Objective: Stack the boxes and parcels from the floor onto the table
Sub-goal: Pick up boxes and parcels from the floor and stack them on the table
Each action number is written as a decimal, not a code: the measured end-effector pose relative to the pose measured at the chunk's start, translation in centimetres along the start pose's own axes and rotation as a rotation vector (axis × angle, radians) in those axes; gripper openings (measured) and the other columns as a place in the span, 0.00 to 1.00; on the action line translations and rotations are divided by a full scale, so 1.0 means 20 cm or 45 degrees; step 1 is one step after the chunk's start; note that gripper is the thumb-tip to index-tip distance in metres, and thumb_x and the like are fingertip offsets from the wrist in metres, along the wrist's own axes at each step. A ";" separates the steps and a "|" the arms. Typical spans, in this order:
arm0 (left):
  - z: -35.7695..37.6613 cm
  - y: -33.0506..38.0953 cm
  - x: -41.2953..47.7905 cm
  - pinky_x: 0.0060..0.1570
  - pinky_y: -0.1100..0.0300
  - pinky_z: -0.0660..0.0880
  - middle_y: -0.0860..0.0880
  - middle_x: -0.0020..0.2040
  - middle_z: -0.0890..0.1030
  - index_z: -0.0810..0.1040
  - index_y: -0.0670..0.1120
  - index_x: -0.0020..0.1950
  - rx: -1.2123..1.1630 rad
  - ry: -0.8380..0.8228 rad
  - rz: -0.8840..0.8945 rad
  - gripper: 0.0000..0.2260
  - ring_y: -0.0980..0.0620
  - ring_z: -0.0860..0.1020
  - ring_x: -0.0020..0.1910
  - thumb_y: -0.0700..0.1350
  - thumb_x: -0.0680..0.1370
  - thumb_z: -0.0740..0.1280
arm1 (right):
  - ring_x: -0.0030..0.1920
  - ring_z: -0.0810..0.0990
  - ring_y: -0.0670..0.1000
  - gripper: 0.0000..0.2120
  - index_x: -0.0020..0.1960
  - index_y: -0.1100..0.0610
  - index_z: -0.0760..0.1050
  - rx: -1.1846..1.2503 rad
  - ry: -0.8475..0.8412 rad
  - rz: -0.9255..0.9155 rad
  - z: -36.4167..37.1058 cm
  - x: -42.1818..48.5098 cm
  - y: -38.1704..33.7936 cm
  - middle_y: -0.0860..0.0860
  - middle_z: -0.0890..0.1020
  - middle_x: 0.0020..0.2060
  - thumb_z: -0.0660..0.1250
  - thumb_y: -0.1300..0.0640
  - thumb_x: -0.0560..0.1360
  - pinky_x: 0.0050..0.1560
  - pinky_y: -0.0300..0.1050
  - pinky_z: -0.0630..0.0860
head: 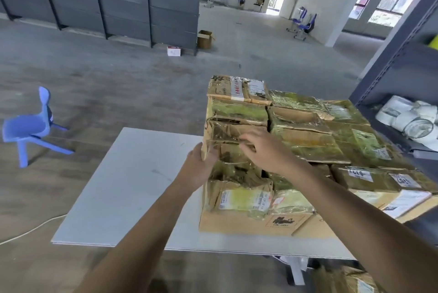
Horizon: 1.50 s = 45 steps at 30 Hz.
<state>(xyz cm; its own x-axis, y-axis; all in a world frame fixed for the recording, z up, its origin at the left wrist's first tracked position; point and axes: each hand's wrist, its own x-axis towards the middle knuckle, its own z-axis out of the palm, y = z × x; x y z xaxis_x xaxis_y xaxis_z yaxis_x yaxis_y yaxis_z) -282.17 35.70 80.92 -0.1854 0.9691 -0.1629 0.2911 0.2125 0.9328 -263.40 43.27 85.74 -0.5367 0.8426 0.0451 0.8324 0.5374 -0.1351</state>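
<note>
A stack of taped cardboard boxes (298,136) covers the right half of the white table (132,174). Both hands are on one small brown box (227,136) at the stack's left edge. My left hand (199,167) presses flat against that box's left side. My right hand (263,148) lies on its top, fingers spread over the tape. A larger box (248,219) with a shipping label sits below, at the table's front. Another parcel (355,278) lies on the floor under the table's right end.
A blue plastic chair (30,126) stands on the floor to the left. A grey metal shelf (403,67) with white bundles rises at the right. A white cable (28,228) runs on the floor. Far off stand an open carton (205,38) and a person.
</note>
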 end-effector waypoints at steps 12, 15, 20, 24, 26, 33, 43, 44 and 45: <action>0.08 -0.18 0.02 0.68 0.57 0.58 0.54 0.77 0.60 0.56 0.57 0.77 -0.471 -0.197 -0.084 0.30 0.53 0.61 0.74 0.66 0.77 0.54 | 0.77 0.51 0.47 0.28 0.79 0.47 0.53 -0.008 -0.110 0.088 0.14 -0.03 -0.15 0.45 0.56 0.78 0.51 0.40 0.81 0.76 0.57 0.51; 0.09 -0.21 0.05 0.65 0.55 0.64 0.50 0.73 0.67 0.63 0.54 0.75 -0.528 -0.149 -0.182 0.28 0.49 0.66 0.71 0.65 0.79 0.50 | 0.63 0.72 0.45 0.26 0.77 0.48 0.58 0.036 -0.050 0.091 0.12 -0.02 -0.17 0.47 0.62 0.76 0.53 0.42 0.81 0.70 0.51 0.63; 0.10 -0.21 0.10 0.72 0.46 0.61 0.48 0.74 0.66 0.62 0.52 0.76 -0.535 -0.131 -0.217 0.27 0.46 0.65 0.72 0.63 0.80 0.49 | 0.72 0.63 0.50 0.26 0.77 0.49 0.58 -0.030 -0.018 0.159 0.12 0.05 -0.18 0.49 0.59 0.77 0.51 0.41 0.82 0.74 0.59 0.56; 0.12 -0.22 0.12 0.71 0.47 0.62 0.47 0.74 0.67 0.62 0.52 0.76 -0.552 -0.146 -0.202 0.28 0.47 0.66 0.72 0.65 0.80 0.47 | 0.76 0.57 0.49 0.25 0.77 0.48 0.58 -0.057 -0.044 0.172 0.17 0.03 -0.18 0.47 0.62 0.76 0.48 0.41 0.82 0.73 0.62 0.55; 0.13 -0.23 0.13 0.70 0.47 0.65 0.46 0.71 0.71 0.64 0.52 0.75 -0.542 -0.159 -0.221 0.28 0.46 0.69 0.69 0.65 0.80 0.47 | 0.75 0.59 0.49 0.25 0.76 0.49 0.60 -0.080 0.001 0.172 0.18 0.03 -0.18 0.46 0.65 0.74 0.49 0.42 0.82 0.72 0.60 0.58; 0.10 -0.22 0.24 0.61 0.55 0.70 0.44 0.66 0.75 0.69 0.47 0.71 -0.535 -0.041 -0.323 0.27 0.45 0.74 0.62 0.62 0.80 0.51 | 0.73 0.62 0.50 0.26 0.75 0.48 0.61 -0.101 -0.028 0.217 0.18 0.07 -0.16 0.46 0.65 0.74 0.47 0.39 0.81 0.72 0.60 0.58; 0.07 -0.21 0.54 0.68 0.57 0.60 0.48 0.75 0.64 0.58 0.48 0.77 -0.572 -0.066 -0.300 0.27 0.46 0.64 0.73 0.60 0.81 0.51 | 0.77 0.53 0.51 0.27 0.78 0.51 0.55 -0.112 -0.044 0.198 0.12 0.46 -0.06 0.49 0.55 0.78 0.48 0.42 0.82 0.76 0.56 0.53; 0.08 -0.22 0.55 0.67 0.58 0.61 0.48 0.74 0.65 0.59 0.49 0.77 -0.587 -0.091 -0.291 0.27 0.47 0.65 0.72 0.60 0.82 0.51 | 0.77 0.52 0.51 0.28 0.79 0.50 0.53 -0.107 -0.058 0.219 0.12 0.49 -0.04 0.50 0.54 0.78 0.48 0.41 0.82 0.76 0.56 0.53; 0.10 -0.23 0.56 0.68 0.58 0.61 0.49 0.74 0.66 0.59 0.49 0.77 -0.596 -0.111 -0.288 0.26 0.47 0.66 0.71 0.60 0.82 0.50 | 0.78 0.51 0.51 0.28 0.79 0.50 0.52 -0.112 -0.075 0.235 0.12 0.51 -0.03 0.50 0.53 0.78 0.48 0.41 0.82 0.76 0.57 0.53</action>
<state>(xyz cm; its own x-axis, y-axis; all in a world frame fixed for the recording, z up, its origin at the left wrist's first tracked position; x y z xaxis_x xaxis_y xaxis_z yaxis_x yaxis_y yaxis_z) -283.78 45.83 74.13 -0.1103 0.9165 -0.3845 -0.2016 0.3582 0.9116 -269.64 51.51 83.82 -0.3788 0.9250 -0.0309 0.9249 0.3771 -0.0487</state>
